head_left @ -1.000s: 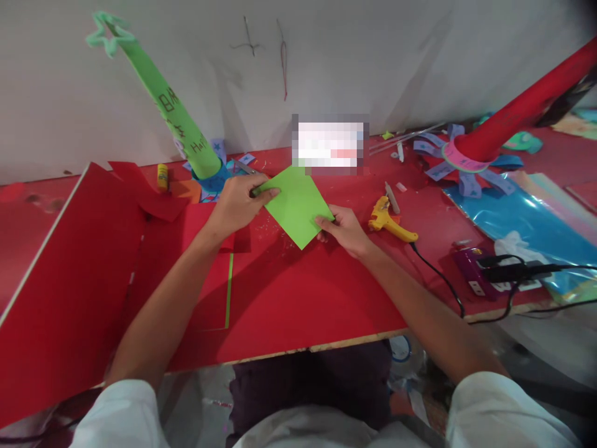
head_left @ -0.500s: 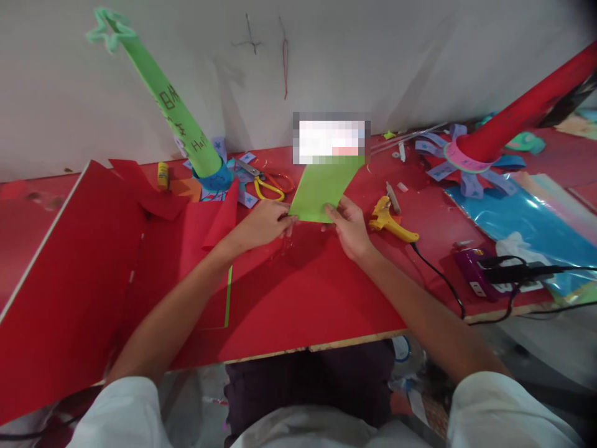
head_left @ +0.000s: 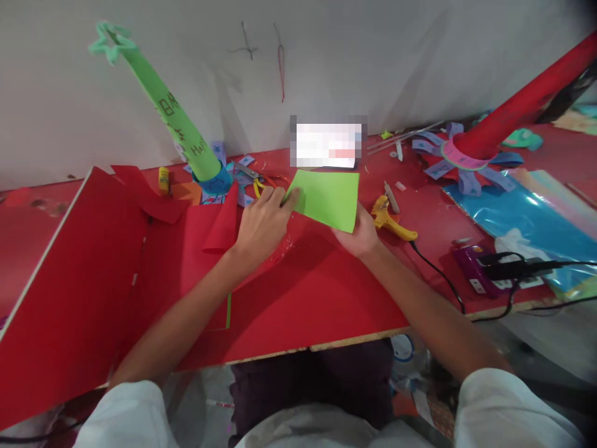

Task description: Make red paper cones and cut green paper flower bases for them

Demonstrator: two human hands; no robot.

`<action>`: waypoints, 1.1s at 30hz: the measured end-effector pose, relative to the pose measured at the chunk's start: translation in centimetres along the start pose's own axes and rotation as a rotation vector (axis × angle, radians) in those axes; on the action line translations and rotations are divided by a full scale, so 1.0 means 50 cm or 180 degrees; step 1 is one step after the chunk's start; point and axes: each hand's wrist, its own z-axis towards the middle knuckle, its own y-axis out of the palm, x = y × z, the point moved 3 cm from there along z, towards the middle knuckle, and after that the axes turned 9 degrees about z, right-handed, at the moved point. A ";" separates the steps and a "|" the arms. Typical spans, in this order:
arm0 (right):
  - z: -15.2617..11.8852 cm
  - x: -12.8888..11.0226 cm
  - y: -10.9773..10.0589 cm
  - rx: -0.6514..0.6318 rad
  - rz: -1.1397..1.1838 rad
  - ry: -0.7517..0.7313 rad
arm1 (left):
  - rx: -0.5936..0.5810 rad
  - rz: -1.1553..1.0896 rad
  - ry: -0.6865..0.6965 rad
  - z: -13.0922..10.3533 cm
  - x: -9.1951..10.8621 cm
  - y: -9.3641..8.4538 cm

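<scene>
A rectangular sheet of bright green paper (head_left: 326, 198) is held up above the red table, tilted. My left hand (head_left: 267, 219) pinches its left edge, thumb and fingers closed on it. Under the lower right corner, my right hand (head_left: 359, 233) grips the sheet; its fingertips are hidden behind the paper. Scissors (head_left: 259, 180) with red and yellow handles lie just beyond my left hand, partly covered by it. Close to my right hand rests a yellow glue gun (head_left: 389, 221), its cord running toward the table's front edge.
A green paper cone (head_left: 172, 118) with a star top stands at left, by a glue stick (head_left: 163, 180). Large red board (head_left: 56, 292) rises at far left. At right are a red cone (head_left: 527, 99), blue plastic sheets (head_left: 527, 218) and a purple power strip (head_left: 476, 267).
The green paper has turned and now lies wider across my view. My left hand has moved up along its left edge, and my right hand has shifted under its right corner.
</scene>
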 end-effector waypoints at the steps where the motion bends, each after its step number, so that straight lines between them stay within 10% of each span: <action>1: -0.002 -0.002 -0.001 0.0018 0.0138 0.0039 | 0.0040 -0.0031 -0.0032 0.000 -0.001 0.002; 11: 0.016 0.033 -0.005 0.0714 0.0819 -0.0496 | 0.0404 -0.1820 -0.0299 0.010 -0.021 -0.006; 21: -0.002 0.002 -0.015 0.0506 -0.0444 -0.0706 | -0.1080 -0.2104 0.0086 0.028 -0.060 0.031; 25: -0.008 -0.004 -0.018 0.0545 -0.0395 -0.0768 | -0.0847 -0.1999 -0.0003 0.034 -0.091 0.021; 33: 0.049 -0.006 0.103 -0.1118 -0.2188 -0.1224 | -0.0227 -0.2244 -0.0485 0.027 -0.173 -0.074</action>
